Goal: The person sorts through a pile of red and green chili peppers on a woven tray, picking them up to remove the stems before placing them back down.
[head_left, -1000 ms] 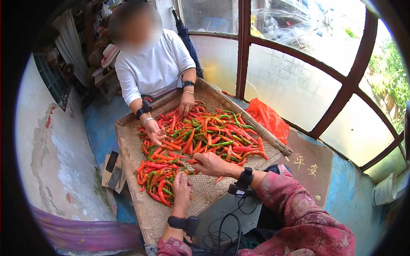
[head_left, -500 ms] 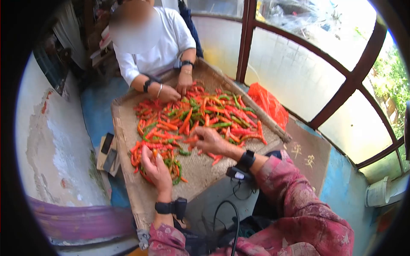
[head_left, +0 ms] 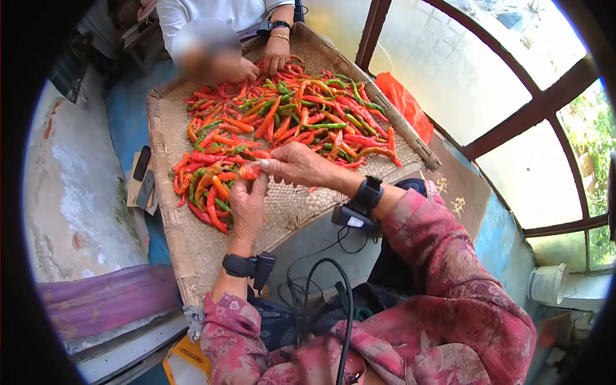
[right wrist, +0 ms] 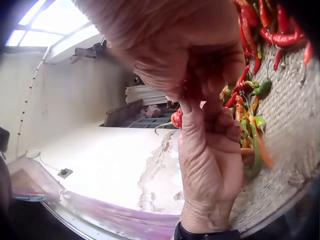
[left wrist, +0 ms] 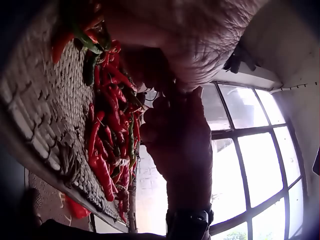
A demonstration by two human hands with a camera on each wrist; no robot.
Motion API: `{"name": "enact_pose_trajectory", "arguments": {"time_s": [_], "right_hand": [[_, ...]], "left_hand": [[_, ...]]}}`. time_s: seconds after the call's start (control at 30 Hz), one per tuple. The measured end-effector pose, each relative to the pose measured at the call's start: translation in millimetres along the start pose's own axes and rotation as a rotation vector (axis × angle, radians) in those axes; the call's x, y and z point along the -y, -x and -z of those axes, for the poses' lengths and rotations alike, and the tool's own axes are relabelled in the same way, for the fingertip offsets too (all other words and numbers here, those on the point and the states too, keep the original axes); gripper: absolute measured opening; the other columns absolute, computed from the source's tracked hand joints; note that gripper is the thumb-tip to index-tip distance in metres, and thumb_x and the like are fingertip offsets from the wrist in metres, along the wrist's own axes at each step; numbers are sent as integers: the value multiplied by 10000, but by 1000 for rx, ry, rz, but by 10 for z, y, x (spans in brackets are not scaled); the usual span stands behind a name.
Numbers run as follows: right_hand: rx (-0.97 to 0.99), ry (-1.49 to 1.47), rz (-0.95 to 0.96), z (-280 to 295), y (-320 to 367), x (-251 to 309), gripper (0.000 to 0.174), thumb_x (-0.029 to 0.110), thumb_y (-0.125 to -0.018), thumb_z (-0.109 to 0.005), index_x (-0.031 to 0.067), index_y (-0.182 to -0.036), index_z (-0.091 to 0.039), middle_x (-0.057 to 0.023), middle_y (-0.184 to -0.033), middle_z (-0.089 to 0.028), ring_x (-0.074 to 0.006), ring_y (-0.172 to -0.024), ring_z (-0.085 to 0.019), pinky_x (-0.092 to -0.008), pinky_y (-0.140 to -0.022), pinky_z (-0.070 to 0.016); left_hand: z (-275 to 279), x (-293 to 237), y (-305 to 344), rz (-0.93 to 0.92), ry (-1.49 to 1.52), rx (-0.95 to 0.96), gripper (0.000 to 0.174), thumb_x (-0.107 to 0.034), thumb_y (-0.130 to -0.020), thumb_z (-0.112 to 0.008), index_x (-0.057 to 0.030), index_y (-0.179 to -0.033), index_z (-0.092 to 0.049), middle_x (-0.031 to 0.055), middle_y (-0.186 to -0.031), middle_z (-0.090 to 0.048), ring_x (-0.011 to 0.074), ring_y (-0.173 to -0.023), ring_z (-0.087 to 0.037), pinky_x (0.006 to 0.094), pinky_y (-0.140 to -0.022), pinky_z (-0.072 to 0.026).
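Above the woven tray (head_left: 282, 212) my two hands meet over a red chili pepper (head_left: 250, 171). My left hand (head_left: 247, 205) pinches it between thumb and fingers. From the right, my right hand (head_left: 300, 165) reaches across, its curled fingers and thumb gripping at the same pepper. In the right wrist view the pepper's red end (right wrist: 177, 118) and thin stem stick out beside the left thumb; the rest is hidden in the fingers. Below the left hand lies a smaller pile of red, orange and green chili peppers (head_left: 212, 192). A larger pile (head_left: 321, 115) spreads behind the right hand.
Across the tray a person in a white top (head_left: 212, 14) has both hands in the peppers. An orange-red plastic bag (head_left: 403, 106) stands by the tray's right rim. Two phones (head_left: 142, 163) lie left of it. A black cable (head_left: 350, 301) loops over my lap.
My hands, apart half a second ago, have come together at the pepper. The head view has tilted down. The other person's hand, earlier held out palm up, is now down in the peppers.
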State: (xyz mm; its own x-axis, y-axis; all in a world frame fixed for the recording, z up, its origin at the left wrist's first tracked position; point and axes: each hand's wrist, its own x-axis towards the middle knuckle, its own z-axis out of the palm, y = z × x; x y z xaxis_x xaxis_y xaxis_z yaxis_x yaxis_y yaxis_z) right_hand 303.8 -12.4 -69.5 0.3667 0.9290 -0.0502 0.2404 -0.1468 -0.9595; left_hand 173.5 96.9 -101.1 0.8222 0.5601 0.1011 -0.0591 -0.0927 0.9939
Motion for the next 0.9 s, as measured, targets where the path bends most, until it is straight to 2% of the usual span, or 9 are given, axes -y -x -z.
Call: {"name": "enact_pose_trajectory", "arguments": {"time_s": [0.1, 0.17, 0.2, 0.27, 0.4, 0.5, 0.67, 0.73, 0.9], "right_hand": [[-88, -49, 35, 142, -51, -48, 420, 389, -904, -484, -9, -868, -612, -43, -614, -543, -125, -568, -545, -275, -530, -480], [-276, 406, 270, 312, -47, -94, 265, 251, -830, -553, 1, -891, -617, -159, -680, -617, -267, -601, -614, -373, -566, -502], [-271, 406, 268, 334, -42, -169, 265, 251, -830, -553, 1, -891, -617, -159, -680, -617, -267, -601, -614, -373, -566, -502], [-198, 916, 39, 338, -39, -316, 226, 243, -775, -560, 21, -794, -598, -167, -659, -591, -305, -637, -611, -415, -582, -484], [18, 1161, -110, 159, 60, -308, 230, 240, -719, -591, 11, -708, -579, -151, -666, -611, -315, -651, -621, -427, -561, -472], [-69, 1225, -19, 72, 48, -491, 214, 223, -696, -600, 10, -674, -586, -156, -649, -608, -316, -642, -621, -428, -554, -470], [-31, 1172, -96, 118, 11, -459, 171, 179, -657, -587, 11, -628, -574, -174, -619, -598, -327, -634, -621, -418, -557, -481], [-136, 1046, -139, 140, -15, -436, 193, 181, -664, -569, -11, -674, -587, -170, -590, -582, -334, -607, -609, -406, -555, -478], [-79, 602, -55, 139, 40, -306, 250, 206, -713, -554, -35, -766, -598, -138, -570, -552, -282, -540, -581, -372, -537, -454]], "left_hand": [[73, -65, -42, 30, 118, -120, 190, -227, -902, -529, -39, -895, -557, -13, -713, -537, 57, -630, -473, 202, -577, -402], [156, -68, -111, 10, 484, -239, 231, -279, -904, -522, -50, -903, -544, -3, -720, -541, 69, -619, -472, 207, -577, -412], [196, -101, -121, 13, 485, -243, 231, -279, -904, -522, -50, -903, -544, -3, -720, -541, 69, -619, -472, 207, -577, -412], [258, -164, -126, 64, 679, -344, 266, -320, -903, -512, -56, -926, -539, 2, -720, -541, 80, -617, -476, 208, -576, -414], [218, -62, -84, 89, 582, -231, 270, -319, -904, -507, -55, -939, -551, 1, -719, -545, 80, -625, -482, 210, -571, -407], [160, -63, -58, 102, 437, -79, 227, -270, -907, -512, -49, -916, -561, -8, -709, -547, 58, -612, -487, 187, -557, -414], [88, 23, -11, 184, 208, 28, 199, -233, -913, -490, -55, -923, -578, -17, -711, -553, 36, -595, -479, 179, -561, -419], [52, 72, 4, 225, 172, 71, 209, -242, -914, -488, -53, -926, -578, -13, -715, -554, 38, -602, -484, 182, -563, -422], [-7, 124, 14, 303, 127, 147, 297, -286, -910, -495, -29, -1031, -583, 20, -790, -589, 57, -648, -524, 202, -592, -447]]}}
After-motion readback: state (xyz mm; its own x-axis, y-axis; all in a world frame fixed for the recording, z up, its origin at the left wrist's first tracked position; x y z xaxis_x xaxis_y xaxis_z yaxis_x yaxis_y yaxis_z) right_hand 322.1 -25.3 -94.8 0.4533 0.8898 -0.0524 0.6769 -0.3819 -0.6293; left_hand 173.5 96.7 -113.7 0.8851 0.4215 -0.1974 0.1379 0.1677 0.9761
